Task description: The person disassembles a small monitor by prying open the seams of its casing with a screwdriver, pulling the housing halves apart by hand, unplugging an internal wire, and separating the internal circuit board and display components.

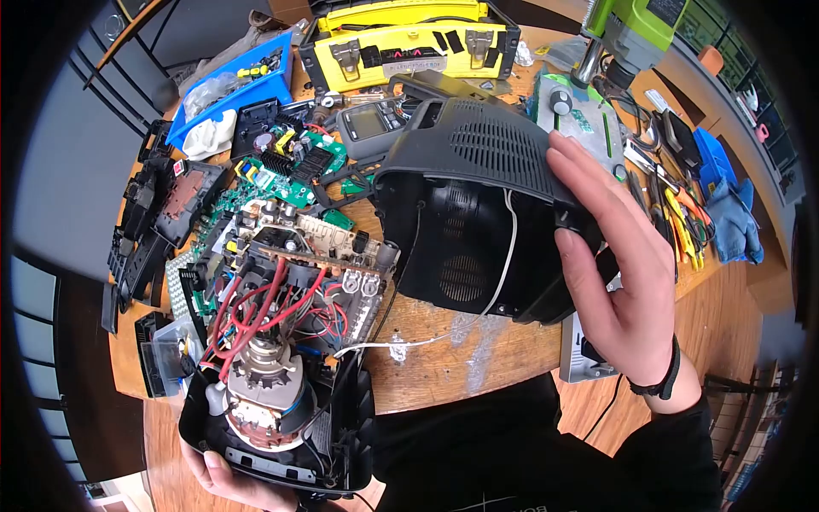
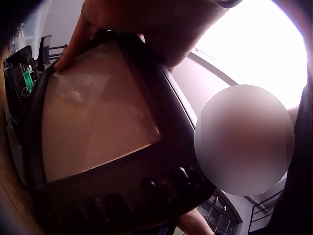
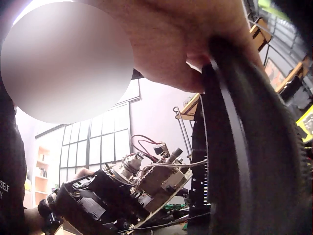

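A small black monitor unit (image 1: 363, 427) stands at the bench's front left with its picture tube neck, red wires and circuit board (image 1: 341, 243) bared. My left hand (image 1: 239, 486) grips its lower front edge; the left wrist view shows its screen (image 2: 98, 112) and a finger on the frame. My right hand (image 1: 618, 264) holds the vented black back cover (image 1: 503, 141) by its right side, thumb at the rim and fingers over the outside. The cover is tilted, its hollow side facing me, apart from the unit. A white cable (image 1: 401, 344) runs from the unit into the cover.
Green circuit boards (image 1: 281, 183) and black plastic parts (image 1: 145, 230) crowd the left side. Behind are a blue tray (image 1: 192, 98), a yellow toolbox (image 1: 409, 55) and a multimeter (image 1: 371, 126). A green drill press (image 1: 636, 34) and hand tools (image 1: 682, 222) stand or lie at the right.
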The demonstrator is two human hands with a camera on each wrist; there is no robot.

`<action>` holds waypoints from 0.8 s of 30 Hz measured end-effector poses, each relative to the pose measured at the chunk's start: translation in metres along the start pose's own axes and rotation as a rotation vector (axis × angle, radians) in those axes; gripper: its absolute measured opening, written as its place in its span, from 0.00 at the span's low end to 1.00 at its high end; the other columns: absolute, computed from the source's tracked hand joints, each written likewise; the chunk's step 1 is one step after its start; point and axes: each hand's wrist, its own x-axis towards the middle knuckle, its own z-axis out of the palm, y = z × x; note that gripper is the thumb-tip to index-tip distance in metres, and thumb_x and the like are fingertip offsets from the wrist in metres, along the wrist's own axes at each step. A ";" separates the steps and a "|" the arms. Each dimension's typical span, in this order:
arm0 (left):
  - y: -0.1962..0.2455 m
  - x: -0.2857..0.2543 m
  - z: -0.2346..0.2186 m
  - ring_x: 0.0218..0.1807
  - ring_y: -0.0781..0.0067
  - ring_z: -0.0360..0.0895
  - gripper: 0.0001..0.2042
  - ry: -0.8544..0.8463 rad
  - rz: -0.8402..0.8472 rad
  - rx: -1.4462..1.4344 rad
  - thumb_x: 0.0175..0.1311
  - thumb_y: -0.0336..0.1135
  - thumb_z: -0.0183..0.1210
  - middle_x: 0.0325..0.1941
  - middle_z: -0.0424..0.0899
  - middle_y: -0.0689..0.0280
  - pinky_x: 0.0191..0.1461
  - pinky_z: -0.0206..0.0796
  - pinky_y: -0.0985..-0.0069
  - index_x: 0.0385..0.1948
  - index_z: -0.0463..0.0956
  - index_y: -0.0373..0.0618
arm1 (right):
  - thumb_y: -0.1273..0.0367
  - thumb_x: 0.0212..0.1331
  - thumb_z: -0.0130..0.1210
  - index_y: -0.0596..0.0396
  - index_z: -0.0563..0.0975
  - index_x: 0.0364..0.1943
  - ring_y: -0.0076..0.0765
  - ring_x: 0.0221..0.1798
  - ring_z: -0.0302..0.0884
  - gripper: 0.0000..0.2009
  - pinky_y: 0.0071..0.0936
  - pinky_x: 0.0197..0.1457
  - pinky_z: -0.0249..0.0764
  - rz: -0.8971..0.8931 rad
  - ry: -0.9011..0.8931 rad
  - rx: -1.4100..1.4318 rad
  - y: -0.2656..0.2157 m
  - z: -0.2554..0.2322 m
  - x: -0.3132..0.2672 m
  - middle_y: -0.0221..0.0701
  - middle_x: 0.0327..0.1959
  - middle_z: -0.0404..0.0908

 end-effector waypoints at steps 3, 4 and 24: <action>0.003 -0.002 0.005 0.58 0.61 0.75 0.27 0.065 -0.041 -0.027 0.65 0.48 0.45 0.57 0.77 0.54 0.63 0.65 0.63 0.58 0.70 0.34 | 0.81 0.57 0.50 0.62 0.73 0.60 0.52 0.68 0.70 0.23 0.38 0.70 0.62 0.003 -0.008 0.019 0.002 0.000 0.001 0.47 0.65 0.72; 0.004 -0.002 0.007 0.58 0.61 0.74 0.27 0.024 0.000 -0.016 0.65 0.47 0.44 0.57 0.77 0.54 0.63 0.65 0.63 0.58 0.70 0.33 | 0.81 0.57 0.50 0.62 0.73 0.60 0.52 0.68 0.70 0.23 0.38 0.70 0.62 0.005 -0.007 0.020 0.002 0.000 0.000 0.47 0.65 0.72; -0.001 0.000 0.000 0.61 0.58 0.72 0.29 -0.016 0.053 -0.004 0.65 0.48 0.44 0.60 0.75 0.53 0.67 0.61 0.60 0.59 0.69 0.31 | 0.75 0.56 0.53 0.60 0.69 0.63 0.52 0.72 0.63 0.26 0.41 0.74 0.56 0.135 -0.040 0.096 -0.004 0.001 -0.027 0.48 0.69 0.66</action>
